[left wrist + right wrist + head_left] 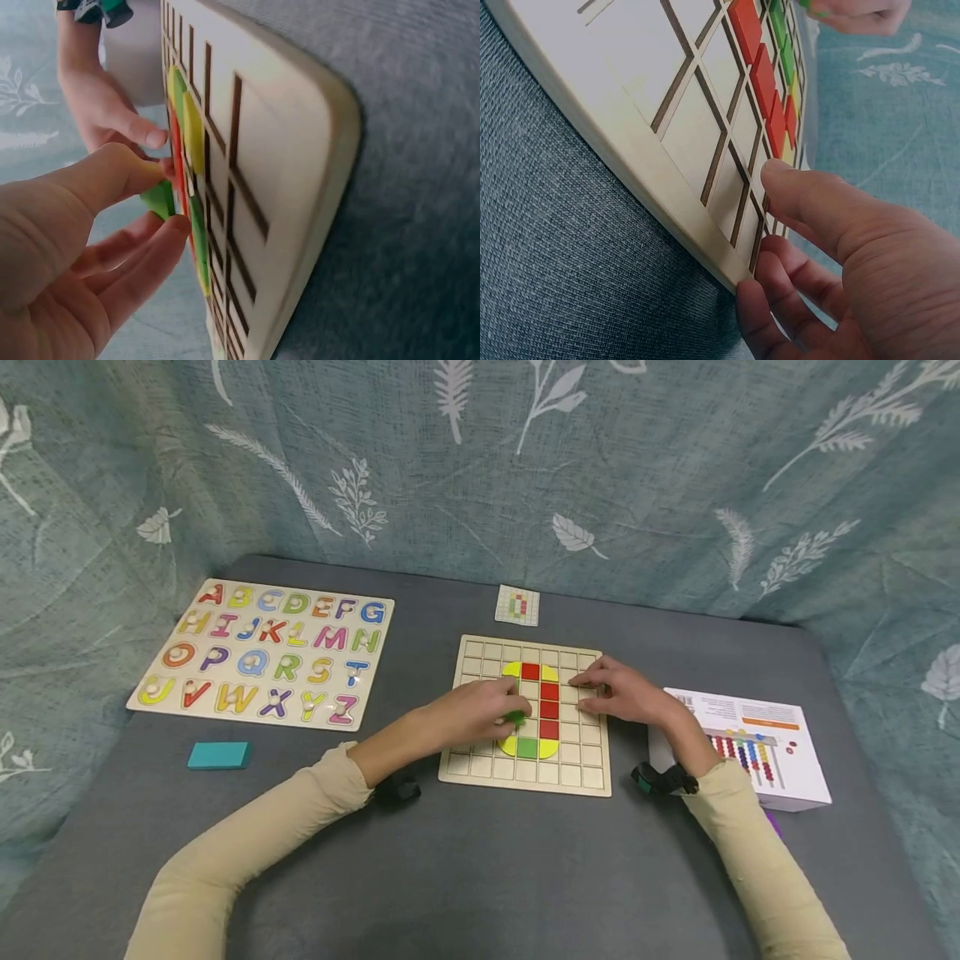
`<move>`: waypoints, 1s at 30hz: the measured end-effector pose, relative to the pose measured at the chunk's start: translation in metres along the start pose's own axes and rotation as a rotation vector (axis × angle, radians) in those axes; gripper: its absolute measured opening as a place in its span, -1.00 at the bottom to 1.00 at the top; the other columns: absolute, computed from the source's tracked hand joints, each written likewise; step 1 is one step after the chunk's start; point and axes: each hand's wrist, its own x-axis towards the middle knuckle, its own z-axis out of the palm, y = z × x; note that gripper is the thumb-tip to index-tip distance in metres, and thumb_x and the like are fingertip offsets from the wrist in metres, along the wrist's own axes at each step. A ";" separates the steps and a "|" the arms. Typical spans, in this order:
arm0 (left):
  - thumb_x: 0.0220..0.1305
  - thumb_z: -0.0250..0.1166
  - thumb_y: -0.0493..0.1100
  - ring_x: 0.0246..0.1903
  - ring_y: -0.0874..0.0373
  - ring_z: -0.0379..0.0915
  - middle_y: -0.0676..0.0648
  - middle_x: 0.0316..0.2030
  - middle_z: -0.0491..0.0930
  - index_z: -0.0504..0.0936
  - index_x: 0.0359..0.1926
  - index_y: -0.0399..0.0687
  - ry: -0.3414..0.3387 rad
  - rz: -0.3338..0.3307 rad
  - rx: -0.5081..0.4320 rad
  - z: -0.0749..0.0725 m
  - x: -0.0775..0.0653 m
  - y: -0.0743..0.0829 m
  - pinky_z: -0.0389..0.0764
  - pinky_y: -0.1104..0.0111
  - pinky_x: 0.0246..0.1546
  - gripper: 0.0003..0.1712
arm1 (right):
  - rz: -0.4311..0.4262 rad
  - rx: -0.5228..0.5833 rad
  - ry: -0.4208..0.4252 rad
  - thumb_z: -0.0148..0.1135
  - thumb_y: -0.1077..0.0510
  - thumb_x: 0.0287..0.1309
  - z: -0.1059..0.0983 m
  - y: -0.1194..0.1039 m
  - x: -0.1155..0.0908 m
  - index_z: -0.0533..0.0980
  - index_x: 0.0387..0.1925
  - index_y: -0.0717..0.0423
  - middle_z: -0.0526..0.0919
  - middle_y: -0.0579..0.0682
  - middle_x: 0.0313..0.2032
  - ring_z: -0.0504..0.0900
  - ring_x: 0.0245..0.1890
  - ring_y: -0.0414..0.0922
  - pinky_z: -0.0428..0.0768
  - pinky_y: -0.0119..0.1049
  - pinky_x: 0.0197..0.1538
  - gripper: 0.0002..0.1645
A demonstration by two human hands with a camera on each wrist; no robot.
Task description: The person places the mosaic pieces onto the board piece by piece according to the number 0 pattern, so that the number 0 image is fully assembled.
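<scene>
In the head view a wooden grid board [525, 782] lies mid-table, bearing several red tiles [549, 710], a green tile [527, 747] at the bottom and rounded yellow corner pieces [548, 749]. Over the left side of this pattern, my left hand [476, 710] pinches another green tile [157, 199] between thumb and fingers. The held tile is close to the board surface; the hand partly hides the left column. At the board's right edge rests my right hand [626, 692], its thumb and fingertips touching the board and edge, with no tile in it.
A pattern card [517, 606] lies behind the board. An alphabet puzzle board [262, 652] stands left, with a teal block [218, 756] in front of it. On the right, a white box [787, 760] with an abacus picture sits beside the right forearm. A patterned curtain [465, 468] hangs behind.
</scene>
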 end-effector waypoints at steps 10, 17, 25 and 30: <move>0.24 0.28 -0.25 -0.31 0.18 0.43 -0.05 -0.25 0.57 0.70 -0.14 -0.07 0.018 0.032 0.016 0.008 -0.006 -0.002 0.50 0.38 -0.25 -0.83 | 0.007 0.005 -0.003 0.26 0.16 0.24 0.000 -0.002 0.000 0.51 0.16 0.24 0.43 0.19 -0.03 0.34 -0.25 -0.08 0.34 -0.21 -0.16 -0.53; 0.27 0.28 -0.21 -0.23 0.18 0.44 -0.05 -0.14 0.59 0.73 -0.04 -0.02 -0.031 -0.007 0.037 0.007 -0.009 -0.004 0.50 0.41 -0.25 -0.75 | -0.002 0.015 -0.004 0.25 0.18 0.24 0.000 0.000 -0.001 0.51 0.15 0.26 0.43 0.20 -0.02 0.34 -0.25 -0.08 0.35 -0.21 -0.16 -0.53; 0.37 0.16 0.05 0.03 0.02 0.37 -0.08 0.12 0.52 0.68 0.08 0.17 -0.091 0.054 0.293 0.003 -0.013 -0.003 0.50 0.24 -0.02 -0.66 | 0.001 0.014 -0.007 0.25 0.17 0.24 0.001 -0.001 0.000 0.51 0.16 0.25 0.43 0.20 -0.02 0.37 -0.23 -0.07 0.38 -0.19 -0.14 -0.53; 0.36 0.20 0.04 0.16 0.00 0.37 -0.12 0.19 0.48 0.68 0.07 0.05 0.020 0.052 0.242 -0.002 -0.018 -0.011 0.45 0.19 0.17 -0.64 | 0.003 0.003 -0.012 0.24 0.17 0.25 0.000 -0.002 0.000 0.50 0.17 0.26 0.43 0.20 -0.01 0.37 -0.21 -0.06 0.37 -0.20 -0.12 -0.53</move>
